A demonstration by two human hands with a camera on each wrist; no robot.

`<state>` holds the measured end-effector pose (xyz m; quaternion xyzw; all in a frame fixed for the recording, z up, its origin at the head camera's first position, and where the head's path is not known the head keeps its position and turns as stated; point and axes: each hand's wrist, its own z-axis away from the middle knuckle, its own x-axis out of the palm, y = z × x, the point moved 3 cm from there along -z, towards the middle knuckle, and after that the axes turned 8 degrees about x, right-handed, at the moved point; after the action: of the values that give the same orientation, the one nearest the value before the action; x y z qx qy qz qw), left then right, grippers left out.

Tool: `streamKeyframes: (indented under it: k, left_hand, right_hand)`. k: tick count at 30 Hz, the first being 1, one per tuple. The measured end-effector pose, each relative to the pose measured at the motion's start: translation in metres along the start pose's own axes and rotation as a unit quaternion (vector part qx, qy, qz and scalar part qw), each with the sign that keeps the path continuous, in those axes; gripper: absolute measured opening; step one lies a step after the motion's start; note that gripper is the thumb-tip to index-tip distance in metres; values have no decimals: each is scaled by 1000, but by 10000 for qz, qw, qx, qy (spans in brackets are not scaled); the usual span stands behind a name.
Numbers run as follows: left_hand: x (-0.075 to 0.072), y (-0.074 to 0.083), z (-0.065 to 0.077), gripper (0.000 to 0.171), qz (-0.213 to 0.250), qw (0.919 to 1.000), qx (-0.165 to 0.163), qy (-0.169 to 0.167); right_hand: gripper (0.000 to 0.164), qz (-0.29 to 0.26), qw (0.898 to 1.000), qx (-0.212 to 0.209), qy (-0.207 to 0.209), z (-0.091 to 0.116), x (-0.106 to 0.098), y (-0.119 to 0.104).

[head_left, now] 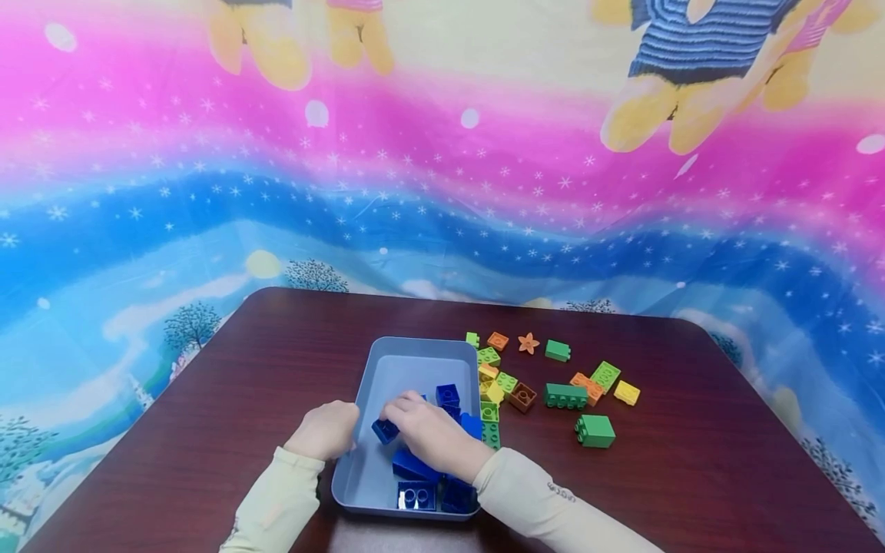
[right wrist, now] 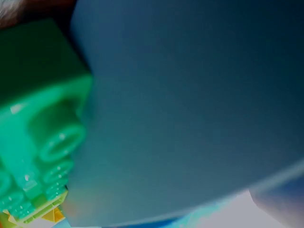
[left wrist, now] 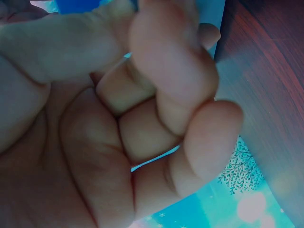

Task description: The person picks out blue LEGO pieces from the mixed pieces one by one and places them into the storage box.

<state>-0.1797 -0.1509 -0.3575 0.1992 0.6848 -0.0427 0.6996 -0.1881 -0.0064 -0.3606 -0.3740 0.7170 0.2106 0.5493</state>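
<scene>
A grey-blue tray (head_left: 376, 349) stands on the table with several dark blue toy bricks in it. My left hand (head_left: 325, 430) is at the tray's left rim, its fingers curled and thumb drawn in as it grips the edge; the left wrist view shows the bent fingers (left wrist: 161, 85) with a strip of tray behind. Over the tray's middle, my right hand (head_left: 435, 434) pinches a blue brick (head_left: 385, 432) between thumb and fingers. Beneath and beside it lie a long blue brick (head_left: 413, 465), a blue brick with two round holes (head_left: 417, 496) and another blue brick (head_left: 448, 395).
Green, yellow, orange and brown bricks lie right of the tray, including a large green brick (head_left: 596, 431), a brown brick (head_left: 522, 396) and an orange flower piece (head_left: 528, 343). A green brick (right wrist: 42, 95) sits against the tray's outer wall (right wrist: 190, 109). Behind the table (head_left: 290, 346) hangs a printed cloth (head_left: 429, 177).
</scene>
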Motion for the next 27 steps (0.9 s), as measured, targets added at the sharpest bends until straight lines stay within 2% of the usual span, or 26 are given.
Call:
streamKeyframes:
  k: [8, 15, 20, 27]
  left_hand:
    - [0, 0, 0, 18, -40, 10000, 8, -42]
    - [-1, 0, 0, 17, -97, 9999, 31, -12]
    - [-1, 0, 0, 18, -104, 9999, 44, 39]
    - [1, -1, 0, 18, -144, 9999, 39, 41]
  right_hand:
    - [24, 89, 9988, -358, -335, 0, 9, -3]
    - [20, 502, 9962, -603, -381, 0, 16, -4]
    - [18, 556, 9952, -652, -466, 1, 18, -3]
    - [23, 595, 9939, -575, -728, 2, 19, -2]
